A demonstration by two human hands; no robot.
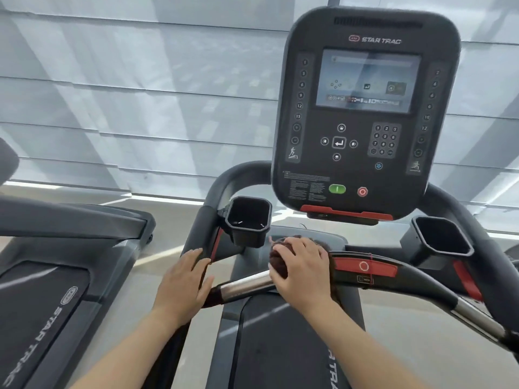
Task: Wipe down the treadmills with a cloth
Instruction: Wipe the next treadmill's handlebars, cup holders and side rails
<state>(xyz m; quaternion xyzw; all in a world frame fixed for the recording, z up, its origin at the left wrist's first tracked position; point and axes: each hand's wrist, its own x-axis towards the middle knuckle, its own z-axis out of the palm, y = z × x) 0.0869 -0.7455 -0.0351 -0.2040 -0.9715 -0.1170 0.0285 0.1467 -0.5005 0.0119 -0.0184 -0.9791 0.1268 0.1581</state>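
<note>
A: Starting at the left, what was there?

B: A second treadmill (56, 276) stood well apart from the hands, untouched. Then the left hand (182, 284) lay on the left arm of the nearer treadmill (280, 346), beside the left cup holder (247, 223), probably to steady the person.

A: How were its fingers (193, 258)?

B: Spread almost flat on the dark padding, gripping nothing.

A: And the cloth?

B: The dark reddish cloth (279, 263) was bunched on the crossbar (247, 284), under the right hand (304, 269), just left of the red stop strip (365, 266) and below the console (362, 113).

A: Those fingers (292, 249)?

B: Curled down over the cloth, pressing it against the bar, which looked like a wiping grip.
</note>
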